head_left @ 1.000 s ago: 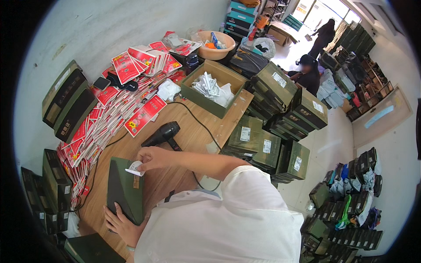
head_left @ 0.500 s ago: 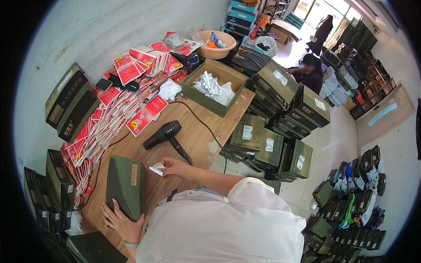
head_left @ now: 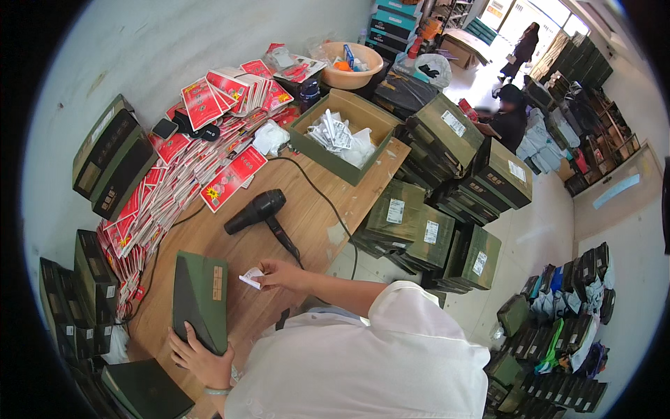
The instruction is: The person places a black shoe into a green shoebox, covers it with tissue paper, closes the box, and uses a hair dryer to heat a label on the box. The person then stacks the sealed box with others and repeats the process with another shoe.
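Note:
A dark green shoe box (head_left: 201,290) lies closed on the wooden table in front of me, a small tan label on its side. My left hand (head_left: 202,359) grips its near end, fingers over the top and thumb along the side. To the right of the box, my right hand (head_left: 283,276) pinches a small white paper label (head_left: 251,278), which curls up at its edge and is apart from the box. A black hair dryer (head_left: 257,211) lies just beyond, its handle end close to my right hand.
Red printed cards (head_left: 234,177) are heaped along the wall. An open green box (head_left: 328,162) holds crumpled white papers. Stacked shoe boxes (head_left: 398,213) stand right of the table (head_left: 317,248), others at left. A black cord (head_left: 321,195) crosses the table. A person (head_left: 508,122) sits farther back.
The view has shifted a little. Both hands keep their holds on the shoe box and the label. The seated person's arms have moved, and something red now shows beside them.

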Demonstrator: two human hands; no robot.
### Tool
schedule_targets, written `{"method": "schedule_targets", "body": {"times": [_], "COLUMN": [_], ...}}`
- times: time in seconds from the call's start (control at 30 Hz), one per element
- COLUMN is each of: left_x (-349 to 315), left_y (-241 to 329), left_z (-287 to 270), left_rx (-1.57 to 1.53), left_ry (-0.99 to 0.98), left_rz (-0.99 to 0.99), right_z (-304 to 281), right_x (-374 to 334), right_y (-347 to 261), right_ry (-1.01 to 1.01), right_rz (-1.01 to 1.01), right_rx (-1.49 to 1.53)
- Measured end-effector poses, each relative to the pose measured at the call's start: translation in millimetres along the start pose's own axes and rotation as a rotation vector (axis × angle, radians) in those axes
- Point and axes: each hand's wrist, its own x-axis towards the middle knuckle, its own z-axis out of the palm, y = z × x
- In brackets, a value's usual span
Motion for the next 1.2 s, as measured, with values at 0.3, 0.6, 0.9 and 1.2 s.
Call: {"method": "schedule_targets", "body": {"times": [0.3,0.6,0.9,1.2], "left_x": [-31.4,-95.7,-206.9,-313.0], "left_y": [-12.6,-82.5,-171.3,-184.5], "left_z": [-3.0,-2.6,26.4,81.9], "left_rx": [-0.033,-0.147,-0.404,-1.374], "left_ry": [0.086,0.174,0.236,0.345], "left_rz": [-0.032,-0.193,-0.506,-1.148], "right_z": [23.9,102.9,175.1,224.4], "right_x": [-26.1,-76.4,-95.2,-105.2], "right_y": [5.0,56.2,118.0,131.2], "right_ry": [0.025,0.153,0.013,-0.040], "right_rz": [0.006,0.044,0.138,0.178], "right_rx": [-0.045,0.022,-0.119,-0.181]}}
